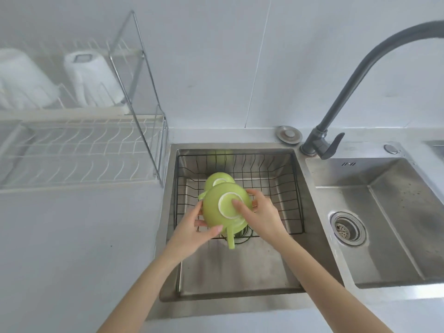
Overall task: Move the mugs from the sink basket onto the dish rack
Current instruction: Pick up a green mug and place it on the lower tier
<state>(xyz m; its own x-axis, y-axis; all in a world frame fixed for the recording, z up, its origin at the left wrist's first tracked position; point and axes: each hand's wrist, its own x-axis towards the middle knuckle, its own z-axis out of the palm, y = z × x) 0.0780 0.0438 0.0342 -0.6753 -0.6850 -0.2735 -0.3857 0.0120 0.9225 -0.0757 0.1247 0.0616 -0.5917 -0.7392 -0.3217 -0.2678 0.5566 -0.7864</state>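
Note:
A green mug (213,213) is held upside down above the black wire sink basket (276,179), its pale base ring up and its handle pointing toward me. My left hand (192,230) grips its left side and my right hand (260,211) holds its right side, with one finger on the base. A second green mug (217,180) lies upside down in the basket just behind it. The white dish rack (81,150) stands on the counter to the left.
Two white cups (93,78) sit upside down on the rack's upper tier. A dark faucet (348,92) arches over the divide between the left sink (240,267) and the right sink (384,212) with its drain strainer. Grey counter lies front left.

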